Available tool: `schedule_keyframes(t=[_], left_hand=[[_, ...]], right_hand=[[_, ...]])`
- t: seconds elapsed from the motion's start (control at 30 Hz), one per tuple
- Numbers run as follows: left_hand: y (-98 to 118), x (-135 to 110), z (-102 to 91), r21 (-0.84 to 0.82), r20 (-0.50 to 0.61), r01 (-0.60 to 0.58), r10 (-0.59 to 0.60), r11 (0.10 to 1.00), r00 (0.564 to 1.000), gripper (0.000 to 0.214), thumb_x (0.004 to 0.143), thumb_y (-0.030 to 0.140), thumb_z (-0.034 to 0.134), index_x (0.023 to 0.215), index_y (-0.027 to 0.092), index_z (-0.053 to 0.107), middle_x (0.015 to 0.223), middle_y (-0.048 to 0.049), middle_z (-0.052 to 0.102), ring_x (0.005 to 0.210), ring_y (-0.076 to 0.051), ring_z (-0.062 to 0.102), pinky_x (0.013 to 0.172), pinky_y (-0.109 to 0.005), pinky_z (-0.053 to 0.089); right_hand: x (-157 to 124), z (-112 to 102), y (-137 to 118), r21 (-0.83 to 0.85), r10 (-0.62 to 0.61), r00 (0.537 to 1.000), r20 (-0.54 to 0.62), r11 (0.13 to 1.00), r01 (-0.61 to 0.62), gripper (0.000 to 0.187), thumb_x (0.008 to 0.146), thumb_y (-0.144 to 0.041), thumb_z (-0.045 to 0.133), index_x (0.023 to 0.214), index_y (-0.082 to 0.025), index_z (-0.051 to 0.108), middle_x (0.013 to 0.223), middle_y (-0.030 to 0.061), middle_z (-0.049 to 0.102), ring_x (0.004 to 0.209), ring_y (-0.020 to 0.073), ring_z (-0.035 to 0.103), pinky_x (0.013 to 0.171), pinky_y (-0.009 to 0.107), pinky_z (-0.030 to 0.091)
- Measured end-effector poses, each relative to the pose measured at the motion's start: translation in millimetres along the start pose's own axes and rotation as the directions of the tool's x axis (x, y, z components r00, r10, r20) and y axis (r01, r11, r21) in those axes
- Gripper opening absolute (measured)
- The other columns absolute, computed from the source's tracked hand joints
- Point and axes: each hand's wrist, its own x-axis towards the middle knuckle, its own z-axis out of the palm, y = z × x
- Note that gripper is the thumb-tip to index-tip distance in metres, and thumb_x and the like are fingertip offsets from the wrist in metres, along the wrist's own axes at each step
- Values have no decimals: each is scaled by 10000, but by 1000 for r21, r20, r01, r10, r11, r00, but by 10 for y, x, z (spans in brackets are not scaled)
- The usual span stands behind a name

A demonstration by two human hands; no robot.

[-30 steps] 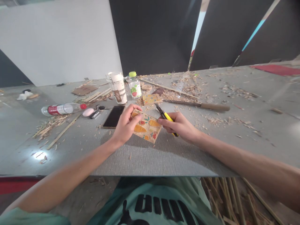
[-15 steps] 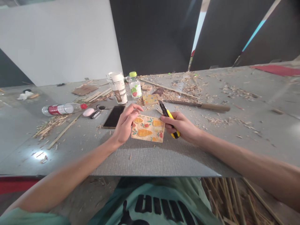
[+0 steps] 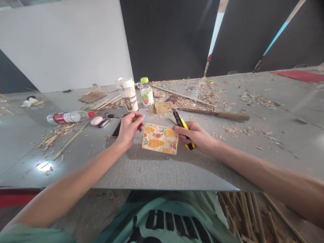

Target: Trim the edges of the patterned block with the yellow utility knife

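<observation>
while the printed card [image 3: 160, 138] lies flat and uncut on the grey surface [image 3: 162, 168], the right hand [image 3: 196, 136] clenches a yellow utility knife [image 3: 183, 128], blade tip near the card's far right corner. the left hand [image 3: 129, 128] hovers just left of the card, fingers loosely curled, grasping nothing. no cut shows yet; by the look, the trimming remains undone.

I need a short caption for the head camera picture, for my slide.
Right hand grips a yellow cutter beside a printed card on the table; left hand hovers nearby.
</observation>
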Motion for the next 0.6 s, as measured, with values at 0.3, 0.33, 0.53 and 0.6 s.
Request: schedule_keyframes(t=[0.3, 0.33, 0.53, 0.6], left_hand=[[165, 16, -73, -29, -120, -104, 99, 994, 988, 151, 951, 394, 753, 942, 258, 690, 696, 34, 579, 548, -107, 502, 480, -276, 370], [271, -12, -91, -43, -143, -143, 136, 989, 980, 131, 952, 368, 763, 939, 257, 696, 704, 34, 593, 554, -102, 503, 486, -270, 377], [1131, -703, -64, -354, 380, 36, 109, 935, 919, 228, 1080, 320, 651, 1305, 330, 688, 689, 34, 698, 509, -103, 601, 464, -197, 461], [1235, -1114, -35, -417, 700, 339, 60, 843, 711, 400, 1086, 503, 592, 1473, 405, 571, 1043, -45, 802, 823, -228, 809, 585, -297, 623]], right_hand=[[10, 0, 0, -7, -1, 1000, 16, 1000, 1, 473, 963, -560, 740, 750, -240, 463, 598, -73, 418, 521, 88, 297, 499, 297, 208], [11, -1, 4, -8, -4, 1000, 16, 1000, 4, 476, 964, -561, 738, 745, -239, 466, 594, -71, 420, 520, 88, 300, 499, 297, 211], [20, 4, 12, 2, -13, 1000, 5, 1000, 13, 497, 949, -569, 752, 709, -225, 486, 590, -57, 442, 515, 80, 327, 501, 295, 224], [14, 16, -6, 8, -18, 1000, -2, 1000, 18, 509, 936, -566, 767, 697, -227, 472, 591, -62, 426, 518, 78, 321, 501, 293, 220]])
